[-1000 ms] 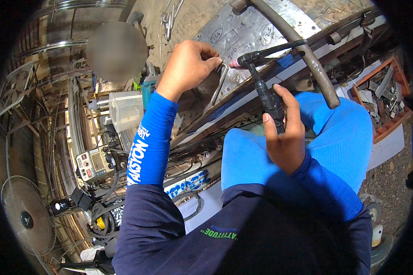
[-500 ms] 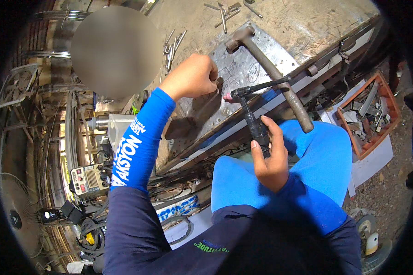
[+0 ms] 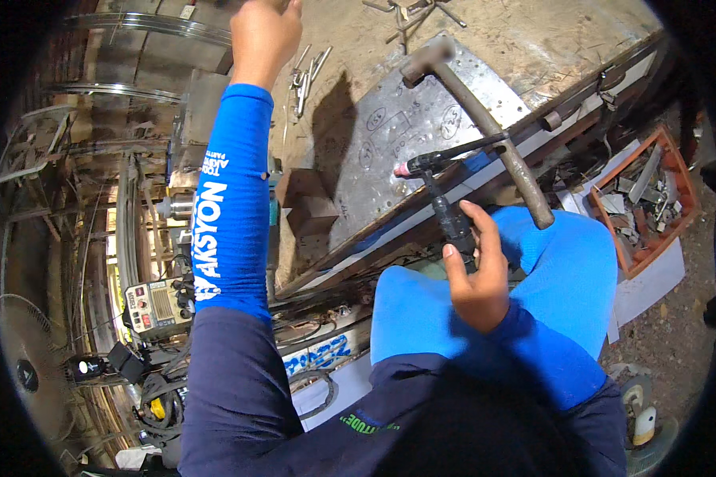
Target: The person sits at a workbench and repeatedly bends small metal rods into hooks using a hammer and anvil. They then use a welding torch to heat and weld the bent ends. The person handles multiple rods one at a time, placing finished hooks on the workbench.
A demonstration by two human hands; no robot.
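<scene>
In my right hand [image 3: 483, 274] is a black TIG welding torch [image 3: 445, 215] with a pink nozzle, its fingers closed round the grip. The nozzle end points left over the table's near edge. My left hand [image 3: 264, 40] reaches to the top edge of the view; its fingertips are cut off, so what they hold does not show. A flat metal plate [image 3: 390, 159] with marker circles and small holes lies on the workbench [image 3: 350, 60]. Across its right side rests a hammer [image 3: 473, 107], its handle jutting past the bench edge beside the torch.
Bent metal rods [image 3: 304, 83] lie left of the plate, and more rods [image 3: 410, 20] lie behind it. A brown block [image 3: 310, 213] sits at the bench's left corner. To the right stands an orange crate [image 3: 684, 171] of metal scraps. A welding machine [image 3: 159, 304] and fan [image 3: 36, 374] are left.
My left hand has moved up and left, away from the plate to the far side of the bench. The torch stays in my right hand. A blurred area at upper left is gone.
</scene>
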